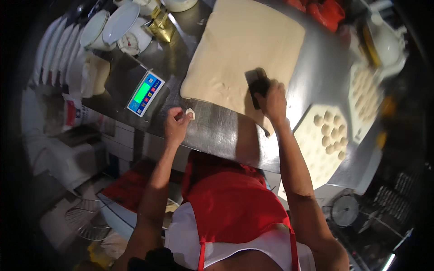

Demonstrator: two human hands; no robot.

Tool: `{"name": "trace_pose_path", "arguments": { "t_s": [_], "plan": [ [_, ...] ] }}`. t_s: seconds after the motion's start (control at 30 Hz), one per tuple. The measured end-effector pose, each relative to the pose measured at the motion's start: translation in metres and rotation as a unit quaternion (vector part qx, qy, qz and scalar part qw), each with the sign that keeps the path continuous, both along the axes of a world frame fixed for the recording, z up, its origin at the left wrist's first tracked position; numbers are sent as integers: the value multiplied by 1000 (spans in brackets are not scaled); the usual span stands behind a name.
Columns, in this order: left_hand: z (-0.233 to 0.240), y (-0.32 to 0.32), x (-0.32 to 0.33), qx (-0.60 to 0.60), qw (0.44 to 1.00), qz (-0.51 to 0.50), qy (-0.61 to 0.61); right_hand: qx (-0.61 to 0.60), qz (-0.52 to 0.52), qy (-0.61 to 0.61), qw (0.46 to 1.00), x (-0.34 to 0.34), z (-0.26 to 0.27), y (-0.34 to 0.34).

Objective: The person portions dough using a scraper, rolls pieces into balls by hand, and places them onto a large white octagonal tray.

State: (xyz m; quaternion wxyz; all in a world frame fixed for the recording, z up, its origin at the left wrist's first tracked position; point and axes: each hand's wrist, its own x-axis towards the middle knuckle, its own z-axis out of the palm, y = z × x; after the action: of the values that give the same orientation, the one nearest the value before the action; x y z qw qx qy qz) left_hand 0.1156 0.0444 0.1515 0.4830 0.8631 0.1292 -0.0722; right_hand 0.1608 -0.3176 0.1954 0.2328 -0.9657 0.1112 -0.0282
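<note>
A broad, thick sheet of pale dough (244, 44) lies across the steel worktable. My right hand (274, 101) grips a dark bench scraper (252, 84), its blade over the dough's near right part. There the dough narrows to a strip that reaches toward the table's front edge. Between the thumb and fingers of my left hand (176, 123) is a small piece of dough (191, 114), held above bare steel. Left of that hand a digital scale (145, 93) with a lit green display rests on the table; part of it is in shadow.
At right, a pale board (305, 149) carries several round dough balls (328, 130); a second board (364, 98) lies beyond. White containers (95, 28), a dial scale (129, 42) and a brass-coloured vessel (162, 27) crowd the far left. Red items (327, 15) sit at the far right.
</note>
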Motion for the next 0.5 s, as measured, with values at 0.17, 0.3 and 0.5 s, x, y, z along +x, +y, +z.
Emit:
{"name": "trace_pose_path", "arguments": {
  "t_s": [0.17, 0.3, 0.5],
  "plan": [
    [-40, -22, 59, -279, 948, 109, -103, 91, 76, 177, 977, 21, 40, 33],
    [-1, -33, 76, -162, 978, 130, -3, 10, 307, 24, 951, 38, 95, 91],
    [-11, -24, 66, -190, 972, 124, -57, -134, 461, 185, 857, 99, 77, 202]
  ]
}}
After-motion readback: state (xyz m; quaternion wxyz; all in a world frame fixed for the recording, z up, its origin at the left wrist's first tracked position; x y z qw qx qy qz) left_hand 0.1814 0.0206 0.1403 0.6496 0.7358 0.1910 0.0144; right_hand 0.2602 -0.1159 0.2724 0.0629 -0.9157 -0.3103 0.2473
